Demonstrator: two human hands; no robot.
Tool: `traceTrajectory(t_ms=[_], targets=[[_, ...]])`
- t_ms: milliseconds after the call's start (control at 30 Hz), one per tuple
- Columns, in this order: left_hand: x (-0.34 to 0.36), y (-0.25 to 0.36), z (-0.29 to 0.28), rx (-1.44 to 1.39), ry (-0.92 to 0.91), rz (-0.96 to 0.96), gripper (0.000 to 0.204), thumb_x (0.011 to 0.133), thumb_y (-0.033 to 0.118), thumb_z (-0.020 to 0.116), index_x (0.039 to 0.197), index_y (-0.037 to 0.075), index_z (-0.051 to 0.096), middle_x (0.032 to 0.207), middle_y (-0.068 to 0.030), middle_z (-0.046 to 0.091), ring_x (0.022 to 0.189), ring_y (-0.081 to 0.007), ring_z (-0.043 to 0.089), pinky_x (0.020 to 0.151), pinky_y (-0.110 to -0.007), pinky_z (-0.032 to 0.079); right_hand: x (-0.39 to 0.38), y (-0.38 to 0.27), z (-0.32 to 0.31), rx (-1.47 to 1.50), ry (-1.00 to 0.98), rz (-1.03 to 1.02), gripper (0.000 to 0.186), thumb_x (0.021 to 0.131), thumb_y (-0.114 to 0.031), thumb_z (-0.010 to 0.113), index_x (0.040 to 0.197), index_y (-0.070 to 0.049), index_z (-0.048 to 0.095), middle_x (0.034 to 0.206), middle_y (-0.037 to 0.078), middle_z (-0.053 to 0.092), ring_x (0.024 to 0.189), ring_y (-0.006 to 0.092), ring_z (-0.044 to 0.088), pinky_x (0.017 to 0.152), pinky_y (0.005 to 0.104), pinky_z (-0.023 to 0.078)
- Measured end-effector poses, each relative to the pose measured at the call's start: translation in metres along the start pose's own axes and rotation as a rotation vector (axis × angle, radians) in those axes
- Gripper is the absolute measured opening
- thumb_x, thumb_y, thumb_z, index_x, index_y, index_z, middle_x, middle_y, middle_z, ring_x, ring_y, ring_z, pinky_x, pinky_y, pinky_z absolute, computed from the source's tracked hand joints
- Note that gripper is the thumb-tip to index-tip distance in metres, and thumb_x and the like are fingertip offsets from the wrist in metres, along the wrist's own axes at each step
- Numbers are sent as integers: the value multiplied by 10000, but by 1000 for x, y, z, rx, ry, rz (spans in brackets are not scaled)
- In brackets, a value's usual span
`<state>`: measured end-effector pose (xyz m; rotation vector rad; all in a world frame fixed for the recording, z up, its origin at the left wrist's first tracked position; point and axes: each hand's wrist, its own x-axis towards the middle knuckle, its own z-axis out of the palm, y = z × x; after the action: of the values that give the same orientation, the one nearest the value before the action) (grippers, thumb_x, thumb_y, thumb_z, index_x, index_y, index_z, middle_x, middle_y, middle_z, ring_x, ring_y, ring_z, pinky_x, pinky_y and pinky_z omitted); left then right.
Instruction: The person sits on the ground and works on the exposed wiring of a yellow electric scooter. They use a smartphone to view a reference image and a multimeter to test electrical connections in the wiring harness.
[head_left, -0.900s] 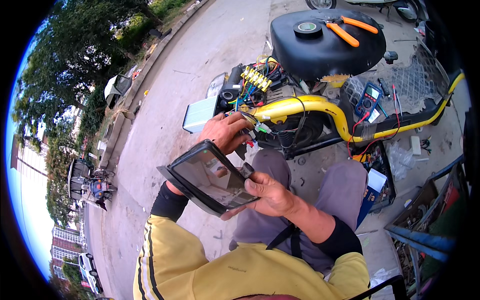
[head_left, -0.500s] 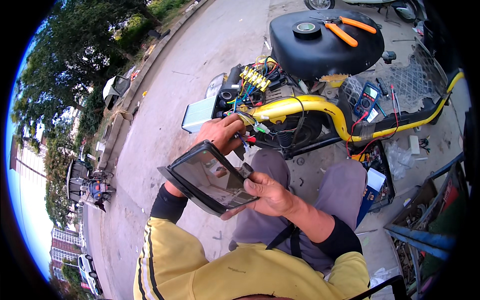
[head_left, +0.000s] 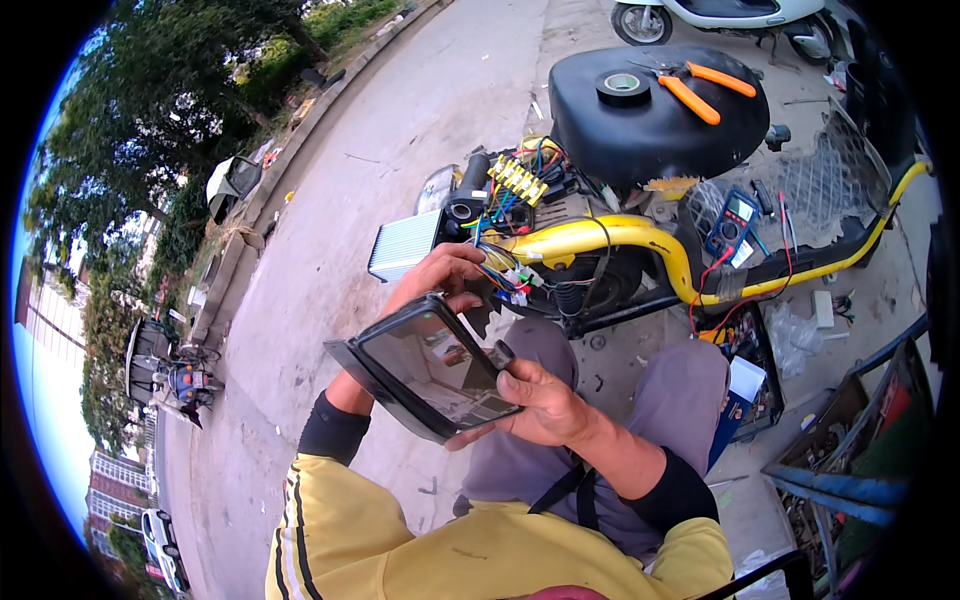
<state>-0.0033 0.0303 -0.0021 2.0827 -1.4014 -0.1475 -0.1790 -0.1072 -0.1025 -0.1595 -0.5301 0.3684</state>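
My left hand [head_left: 440, 275] reaches to the front of a yellow-framed scooter, its fingers bent around thin coloured wires [head_left: 505, 280] that end in small plugs. The fingertips are partly hidden among the wires. Beside that hand is a silver finned box [head_left: 405, 245]. My right hand [head_left: 545, 400] grips a black-framed case [head_left: 375, 375] with a glossy, reflecting window and a flap along one side. A dark knob [head_left: 500, 354] sticks up from the case near my right thumb. The case is tilted and overlaps my left wrist.
A yellow terminal block [head_left: 517, 181] sits among wires. On the black seat [head_left: 650, 140] lie a tape roll [head_left: 623, 90] and orange-handled pliers [head_left: 690, 100]. A multimeter [head_left: 733, 220] with red leads lies on the footboard. A toolbox [head_left: 760, 400] and metal rack [head_left: 850, 500] stand at right.
My view has tilted slightly, so the scooter appears lower. My left thumb has drawn a little away from the plugs, which show more clearly. My right hand still grips the case.
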Motion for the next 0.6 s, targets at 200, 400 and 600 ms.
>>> traceTrajectory(t_ms=[200,400,600], targets=[[-6,6,-15,-450,119,-132,116,939,-15,724,1041,-14,668,1263,-103,630,1015,-143,653,931,-316,554,1,1,-2,13,-29,-20,594,1107,-320,501,1549,49,352,1482,210,539,1312,386,596,1044,645,523],[35,-7,-24,-439,262,-78,124,1025,22,610,1076,-55,693,1168,-104,667,978,-151,659,872,-309,557,3,-8,-4,0,-33,-69,636,1091,-349,526,1577,8,324,1533,205,500,1357,415,554,1060,716,469],[70,-14,-35,-355,263,-227,156,982,61,700,1099,-33,742,930,-25,724,880,-85,634,803,-265,534,7,-17,4,-65,42,-87,843,993,-497,656,1616,-65,290,1591,221,433,1400,467,501,1041,764,448]])
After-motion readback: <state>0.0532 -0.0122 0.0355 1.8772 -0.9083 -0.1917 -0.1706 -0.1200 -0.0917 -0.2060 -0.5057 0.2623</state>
